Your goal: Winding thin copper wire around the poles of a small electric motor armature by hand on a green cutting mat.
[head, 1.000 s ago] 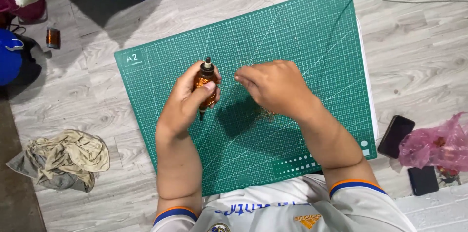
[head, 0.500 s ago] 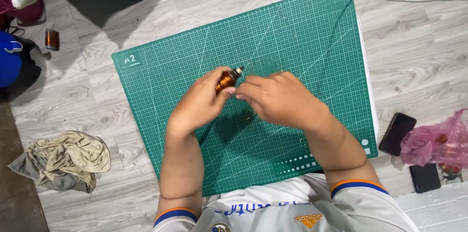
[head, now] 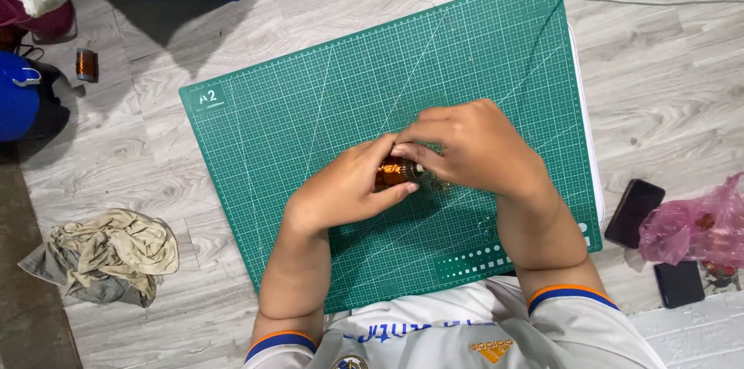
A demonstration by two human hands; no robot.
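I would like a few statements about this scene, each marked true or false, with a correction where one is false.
1. Both hands meet on a small copper-coloured coil above the green cutting mat. True.
2. The left hand rests flat on the crumpled cloth. False: the cloth lies apart on the floor, left of the mat; the left hand grips the coil.
3. A dark phone lies on the floor to the right of the mat. True.
4. The right hand holds a pair of scissors. False: its fingers are on the coil; no scissors show.
5. The pink plastic bag lies on the mat. False: it lies on the floor beside the phone.
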